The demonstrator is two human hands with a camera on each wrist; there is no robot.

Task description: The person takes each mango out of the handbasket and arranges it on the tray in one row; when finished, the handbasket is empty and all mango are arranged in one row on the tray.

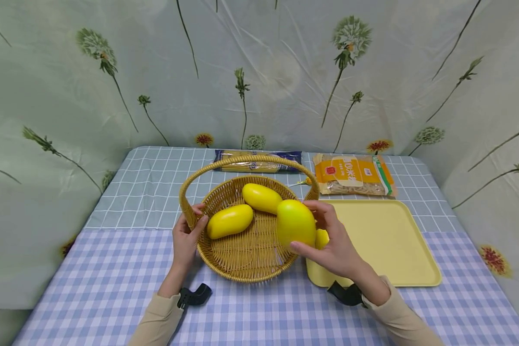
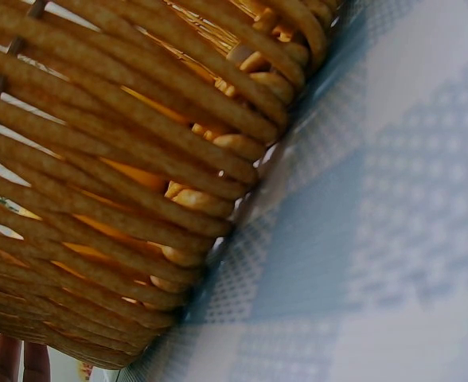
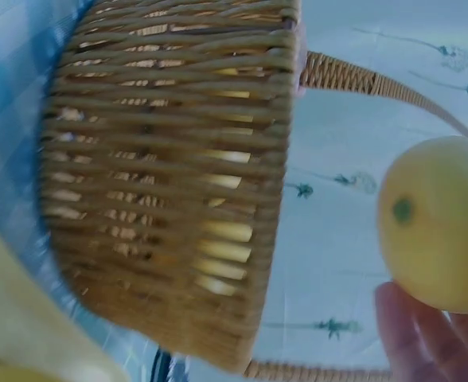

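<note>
A round wicker basket [image 1: 246, 259] with a tall arched handle stands on the cloth, and two yellow mangoes lie in it, one mango [image 1: 230, 221] at the left and another mango [image 1: 261, 198] at the back. My left hand [image 1: 188, 239] grips the basket's left rim at the foot of the handle; its fingertips [image 2: 35, 362] show past the wickerwork in the left wrist view. My right hand [image 1: 335, 240] holds a greenish-yellow mango [image 1: 296, 223] between thumb and fingers, over the basket's right rim. In the right wrist view this mango [image 3: 441, 223] appears above the rim, dark stem spot showing.
A yellow tray [image 1: 385, 240] lies right of the basket, with another yellow fruit [image 1: 322, 238] partly hidden behind my right hand. Behind them lie a pack of noodles [image 1: 259, 166] and an orange food bag [image 1: 354, 175]. A small yellow-ended item [image 1: 304, 181] sits near the handle.
</note>
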